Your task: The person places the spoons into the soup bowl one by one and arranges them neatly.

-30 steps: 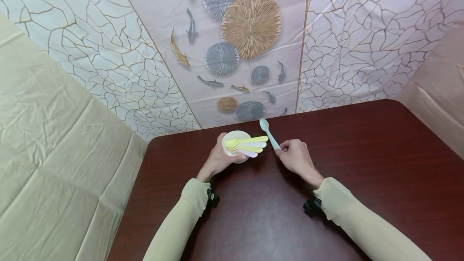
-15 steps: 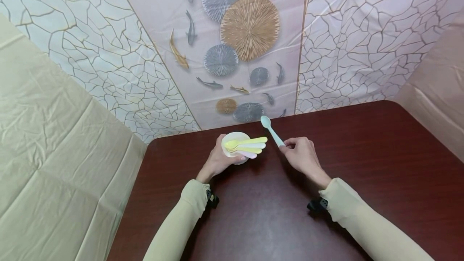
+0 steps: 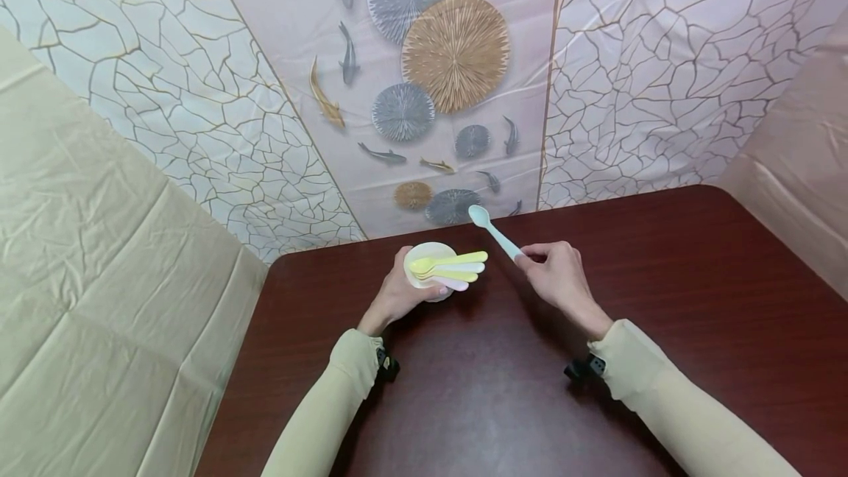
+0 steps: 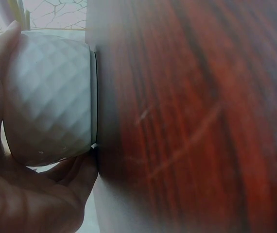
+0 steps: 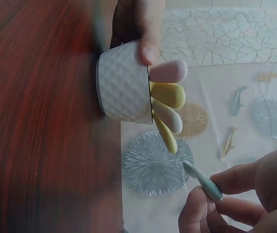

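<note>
My left hand (image 3: 397, 293) grips a white bowl (image 4: 51, 97) with a diamond-quilted outside, standing on the table. Several spoons in yellow (image 5: 167, 95), white (image 5: 167, 116) and pale pink (image 5: 168, 71) rest in it, their handles fanned out over the right side of the rim. To the right of the bowl, my right hand (image 3: 559, 282) pinches a pale mint spoon (image 3: 497, 235) by the end of its handle. That spoon is held above the table, its scoop pointing to the far left, apart from the bowl and the other spoons.
A dark red-brown wooden table (image 3: 662, 278) spreads under both hands. Behind its far edge hangs a patterned cloth (image 3: 457, 57) with discs and fish. Plain beige cloth (image 3: 99, 278) stands at the left, and more at the right.
My right hand has moved right and a little away from me, raising the mint spoon, whose scoop now tilts more to the left. The left hand and bowl have stayed in place.
</note>
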Available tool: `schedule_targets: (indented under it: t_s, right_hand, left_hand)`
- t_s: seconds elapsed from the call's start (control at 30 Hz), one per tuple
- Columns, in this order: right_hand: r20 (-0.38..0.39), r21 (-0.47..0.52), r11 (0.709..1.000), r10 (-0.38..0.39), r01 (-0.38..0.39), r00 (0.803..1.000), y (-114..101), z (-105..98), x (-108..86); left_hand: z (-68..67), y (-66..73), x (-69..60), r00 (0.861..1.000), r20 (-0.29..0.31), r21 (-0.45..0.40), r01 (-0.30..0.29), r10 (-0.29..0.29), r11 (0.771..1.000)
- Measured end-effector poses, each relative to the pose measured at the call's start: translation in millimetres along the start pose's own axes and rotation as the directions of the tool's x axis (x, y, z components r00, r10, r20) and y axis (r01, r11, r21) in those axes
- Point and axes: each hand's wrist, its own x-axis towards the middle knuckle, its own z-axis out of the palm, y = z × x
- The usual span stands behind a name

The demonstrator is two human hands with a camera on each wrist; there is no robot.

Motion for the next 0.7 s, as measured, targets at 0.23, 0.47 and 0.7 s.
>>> schedule_targets:
  t_s: [0.23, 0.47, 0.7]
  right_hand:
    - [-0.007, 0.010, 1.000, -0.007, 0.007, 1.000, -4.1, -4.2, 2.9]
    - [-0.017, 0.014, 0.999, -0.033, 0.033, 0.999, -8.4, -7.2, 6.8]
    - [0.008, 0.032, 0.997, -0.068, 0.068, 0.998, -10.3, -6.5, 13.7]
  left_hand:
    - [0.0, 0.3, -0.1, 1.000, -0.004, -0.003, -0.010, 0.010, 1.000]
    - [0.3, -1.1, 0.4, 1.000, -0.009, 0.004, -0.013, 0.013, 1.000]
    - [0.7, -1.0, 0.7, 1.000, -0.007, -0.001, -0.011, 0.011, 1.000]
